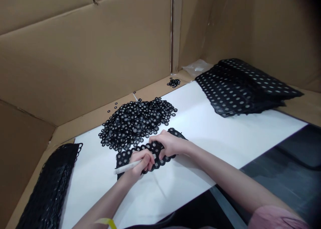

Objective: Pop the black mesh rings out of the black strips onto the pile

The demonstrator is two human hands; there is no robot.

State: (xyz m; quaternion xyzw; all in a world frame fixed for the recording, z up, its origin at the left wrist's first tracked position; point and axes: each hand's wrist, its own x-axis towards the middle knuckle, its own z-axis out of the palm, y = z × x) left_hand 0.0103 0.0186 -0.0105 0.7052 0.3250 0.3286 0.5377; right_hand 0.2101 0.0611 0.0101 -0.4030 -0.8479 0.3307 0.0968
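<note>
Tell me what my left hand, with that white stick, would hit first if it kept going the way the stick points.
Probably nothing: the white stick in the left hand points left over bare white tabletop. Beyond lies the punched-out black sheet pile.

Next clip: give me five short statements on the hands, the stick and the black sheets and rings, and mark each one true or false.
1. The left hand holds a thin white stick. True.
2. The right hand rests on a black punched sheet. True.
3. The pile of loose rings lies nearer the person than the hands. False: it lies beyond the hands, toward the cardboard wall.
4. The stack of full sheets sits at the far right of the white board. True.
5. The heap of emptied sheets at the left is white. False: it is black.
</note>
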